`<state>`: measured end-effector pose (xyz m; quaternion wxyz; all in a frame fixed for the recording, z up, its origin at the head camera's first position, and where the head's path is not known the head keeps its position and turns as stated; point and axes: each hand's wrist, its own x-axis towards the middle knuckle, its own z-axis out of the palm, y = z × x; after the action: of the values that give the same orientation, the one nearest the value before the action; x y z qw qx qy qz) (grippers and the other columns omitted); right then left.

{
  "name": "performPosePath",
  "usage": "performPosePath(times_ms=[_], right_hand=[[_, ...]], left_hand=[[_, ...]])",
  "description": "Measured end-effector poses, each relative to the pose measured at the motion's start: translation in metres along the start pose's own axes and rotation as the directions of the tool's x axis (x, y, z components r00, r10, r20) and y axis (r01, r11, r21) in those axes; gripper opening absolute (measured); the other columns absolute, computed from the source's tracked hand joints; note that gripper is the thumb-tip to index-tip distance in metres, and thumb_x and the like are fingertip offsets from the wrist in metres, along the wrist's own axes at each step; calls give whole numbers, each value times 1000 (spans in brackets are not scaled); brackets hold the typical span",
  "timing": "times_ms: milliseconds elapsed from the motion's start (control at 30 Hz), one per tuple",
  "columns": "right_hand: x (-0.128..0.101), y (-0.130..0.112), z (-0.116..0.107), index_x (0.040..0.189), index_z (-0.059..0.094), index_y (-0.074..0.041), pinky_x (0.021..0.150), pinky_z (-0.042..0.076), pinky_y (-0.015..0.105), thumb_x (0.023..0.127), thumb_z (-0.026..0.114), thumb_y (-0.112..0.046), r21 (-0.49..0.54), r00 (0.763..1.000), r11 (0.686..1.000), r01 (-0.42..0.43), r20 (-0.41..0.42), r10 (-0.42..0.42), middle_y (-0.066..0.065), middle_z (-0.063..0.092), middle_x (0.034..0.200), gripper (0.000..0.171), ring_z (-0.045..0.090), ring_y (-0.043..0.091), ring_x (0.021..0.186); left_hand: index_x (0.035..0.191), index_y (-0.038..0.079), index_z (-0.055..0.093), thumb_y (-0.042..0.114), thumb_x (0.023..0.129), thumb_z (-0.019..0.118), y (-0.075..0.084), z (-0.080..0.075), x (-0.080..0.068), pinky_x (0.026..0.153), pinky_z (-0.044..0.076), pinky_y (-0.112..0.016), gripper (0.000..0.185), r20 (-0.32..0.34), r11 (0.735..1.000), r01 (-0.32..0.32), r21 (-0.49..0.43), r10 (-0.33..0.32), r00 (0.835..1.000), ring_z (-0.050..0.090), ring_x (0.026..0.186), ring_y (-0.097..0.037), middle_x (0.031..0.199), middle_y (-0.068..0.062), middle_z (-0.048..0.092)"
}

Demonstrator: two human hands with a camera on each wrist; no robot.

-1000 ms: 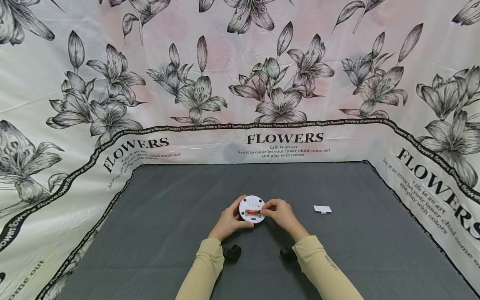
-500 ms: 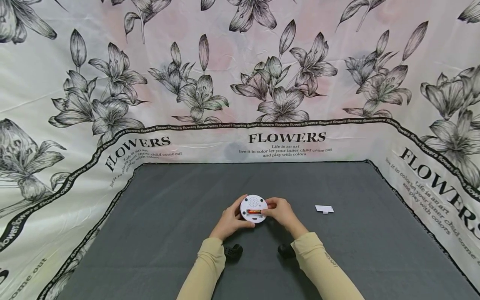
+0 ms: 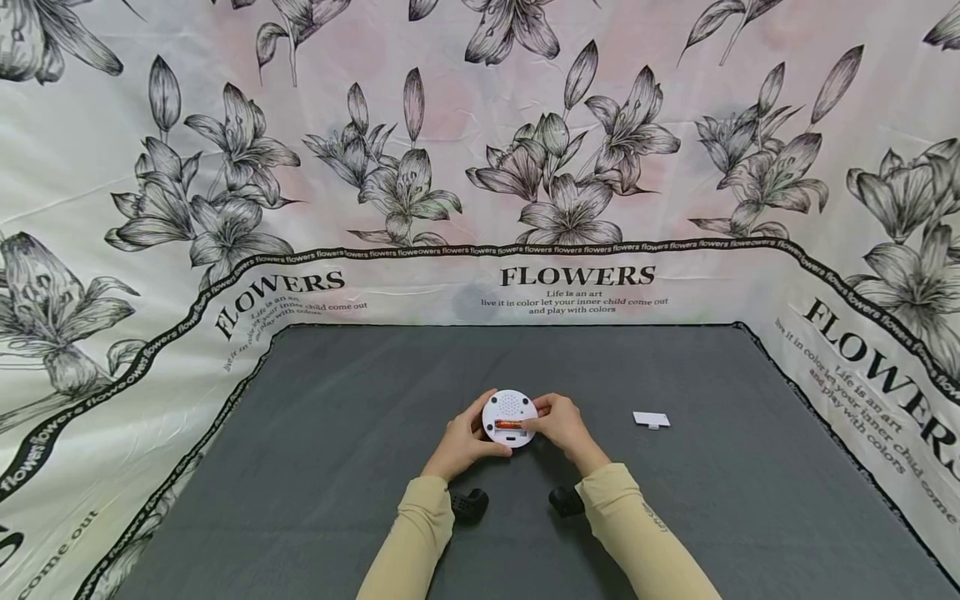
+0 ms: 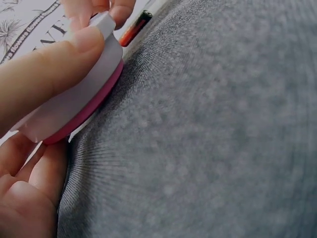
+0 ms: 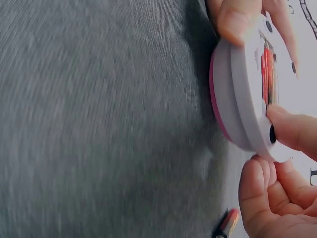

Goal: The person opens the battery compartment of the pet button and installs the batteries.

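Observation:
A round white device (image 3: 510,402) with speaker holes, dark feet and a pink band (image 4: 89,109) is held tilted above the grey cloth. Its open battery compartment shows a red battery (image 3: 508,425) lying inside. My left hand (image 3: 461,443) grips the device by its left rim, thumb on the near side. At the right rim, my right hand (image 3: 564,430) pinches the edge, its thumb (image 5: 292,130) against the battery's end and fingers beneath. Another red and black battery (image 5: 228,224) shows near the right hand in both wrist views; whether it touches that hand I cannot tell.
A white battery cover (image 3: 651,419) lies on the grey cloth (image 3: 360,383) to the right. Black wrist devices (image 3: 469,506) show beside the sleeves. A flower-printed sheet (image 3: 420,287) rises behind and along both sides of the table.
The hands and device keep nearly the same pose. My right wrist has shifted slightly left and turned a little; the whole head view has drifted slightly.

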<state>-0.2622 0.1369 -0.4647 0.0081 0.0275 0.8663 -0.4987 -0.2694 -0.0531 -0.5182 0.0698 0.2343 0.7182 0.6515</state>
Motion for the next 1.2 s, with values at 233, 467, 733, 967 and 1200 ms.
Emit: performPosePath(times_ms=[233,467,733,967,1200], right_hand=[[-3,-3,5,101,62,7,57,44,27,74,76,-1,-8,1000,1000,-3,-26,3,8,57,80,31,52,18,69],[-3,1,4,104,63,6,61,46,29,76,75,-4,-75,997,994,76,-7,-76,6,60,83,32,53,18,73],[0,12,-21,110,64,4,67,48,34,84,65,-1,-69,975,979,190,-105,-196,10,64,90,26,60,24,82],[1,20,-41,111,65,1,69,47,33,88,63,-6,-24,968,980,197,-154,-198,11,64,94,24,59,25,85],[0,32,-43,105,66,4,62,47,29,78,74,-8,-98,971,977,187,-135,-199,9,65,85,30,60,23,77]], left_hand=[[148,12,26,4,69,82,8,0,-4,89,45,-29,97,-6,1000,10,2,-10,1000,44,123,-18,141,-10,38],[148,14,25,8,69,82,0,0,-3,89,45,-28,99,-20,1000,5,4,-4,1000,42,124,-17,143,-7,36],[148,14,25,8,67,83,-1,1,-1,90,45,-28,100,-20,1000,-9,-3,9,1000,44,123,-15,141,-6,39],[147,15,27,2,68,82,11,1,-4,90,45,-31,97,-11,1000,-6,9,6,1000,46,121,-20,141,-11,38],[147,15,27,-1,70,80,31,2,-10,91,44,-34,95,0,1000,-6,13,6,1000,46,121,-21,141,-14,38]])
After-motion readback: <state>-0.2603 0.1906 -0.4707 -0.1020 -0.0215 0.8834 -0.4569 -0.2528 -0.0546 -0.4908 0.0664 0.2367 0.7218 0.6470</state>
